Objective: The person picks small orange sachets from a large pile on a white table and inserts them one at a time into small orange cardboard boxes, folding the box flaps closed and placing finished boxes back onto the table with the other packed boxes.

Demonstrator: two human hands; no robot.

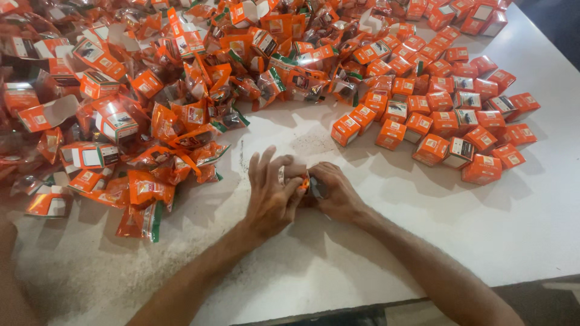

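My left hand point(272, 190) and my right hand point(335, 192) meet at the middle of the white table point(471, 235). Together they grip one small orange box point(304, 180); my fingers cover most of it. A bit of clear plastic pouch with a dark part shows between my hands. The left hand's fingers wrap over the box from the left, while the right hand closes on it from the right.
A big heap of open orange boxes and orange plastic pouches point(157, 90) fills the left and far side. Several closed orange boxes point(447, 115) stand in rows at the right. The table's front edge point(362, 305) runs close to my forearms.
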